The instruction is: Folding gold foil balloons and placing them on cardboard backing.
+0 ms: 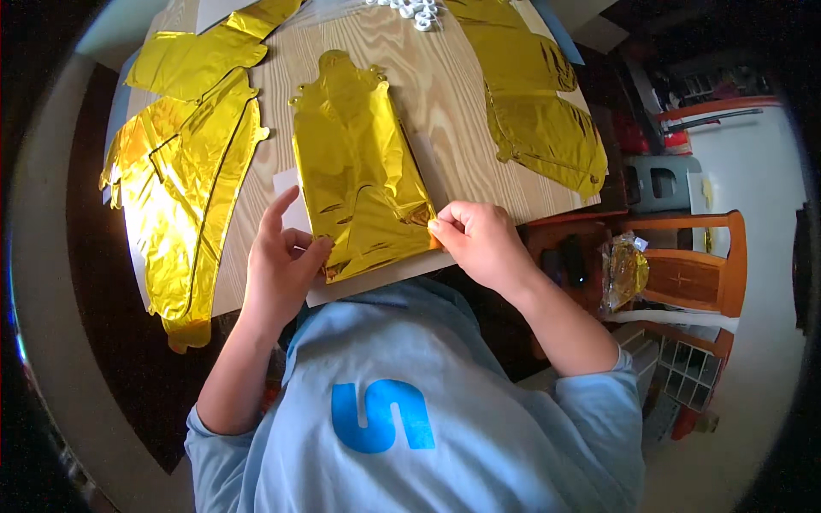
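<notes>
A flat gold foil balloon (346, 145), folded over at its near end, lies on the table in front of me. My right hand (481, 242) pinches its near right corner between thumb and fingers. At the near left corner, my left hand (286, 261) has its thumb against the foil, with the index finger raised and the fingers apart. Beneath the foil, a white sheet (376, 280) shows along the near edge. More flat gold foil balloons lie on both sides, one at the left (184, 197) and one at the right (547, 137).
Small white rings (422, 19) lie in a pile at the far side of the wooden table (453, 137), beside clear plastic (333, 8). To the right stands a wooden chair (731, 265) with a clear bag of gold foil (626, 269). The left balloon overhangs the near edge.
</notes>
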Available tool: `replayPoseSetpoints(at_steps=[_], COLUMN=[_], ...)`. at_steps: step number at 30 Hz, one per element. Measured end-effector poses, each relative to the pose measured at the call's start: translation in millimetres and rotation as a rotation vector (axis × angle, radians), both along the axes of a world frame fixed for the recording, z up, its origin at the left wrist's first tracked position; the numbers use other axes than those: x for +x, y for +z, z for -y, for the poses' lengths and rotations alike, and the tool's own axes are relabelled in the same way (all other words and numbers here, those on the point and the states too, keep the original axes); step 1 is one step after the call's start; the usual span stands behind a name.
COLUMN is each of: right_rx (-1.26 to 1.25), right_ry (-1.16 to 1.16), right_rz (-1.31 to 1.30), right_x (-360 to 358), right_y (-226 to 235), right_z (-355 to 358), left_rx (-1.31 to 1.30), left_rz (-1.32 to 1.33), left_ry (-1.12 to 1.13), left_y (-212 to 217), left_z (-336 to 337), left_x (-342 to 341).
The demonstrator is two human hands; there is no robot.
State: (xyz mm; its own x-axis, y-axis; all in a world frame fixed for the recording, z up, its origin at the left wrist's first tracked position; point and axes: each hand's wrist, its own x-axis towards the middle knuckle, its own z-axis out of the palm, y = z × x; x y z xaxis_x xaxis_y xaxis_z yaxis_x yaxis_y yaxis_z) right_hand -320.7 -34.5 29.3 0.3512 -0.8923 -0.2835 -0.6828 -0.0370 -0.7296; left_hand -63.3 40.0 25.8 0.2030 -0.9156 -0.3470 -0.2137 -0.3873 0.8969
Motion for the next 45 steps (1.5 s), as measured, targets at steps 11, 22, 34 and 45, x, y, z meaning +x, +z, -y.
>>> replayPoseSetpoints(at_steps=[11, 22, 34, 45], right_rx=[-0.228, -0.334, -0.454, -0.505], right_ry=[0.054, 0.107, 0.136, 0.123], right_rz=[-0.135, -0.133, -0.226, -0.254], right_x=[8.0, 17.5, 18.9, 19.7], right_y=[0.5, -7.0, -12.9, -14.7], right_z=[-4.4, -11.4, -18.7, -21.2], left_rx=[-0.011, -0.151, -0.516, -0.648], left_rz=[0.203, 0.541, 1.020, 0.845], left_ry=[-0.118, -0.217, -0.394, -0.886], left_y=[3.9, -4.5, -13.8, -22.3], left_z=[3.9, 2.6, -7.0, -1.9], left_x=[5.0, 12.7, 6.1, -8.3])
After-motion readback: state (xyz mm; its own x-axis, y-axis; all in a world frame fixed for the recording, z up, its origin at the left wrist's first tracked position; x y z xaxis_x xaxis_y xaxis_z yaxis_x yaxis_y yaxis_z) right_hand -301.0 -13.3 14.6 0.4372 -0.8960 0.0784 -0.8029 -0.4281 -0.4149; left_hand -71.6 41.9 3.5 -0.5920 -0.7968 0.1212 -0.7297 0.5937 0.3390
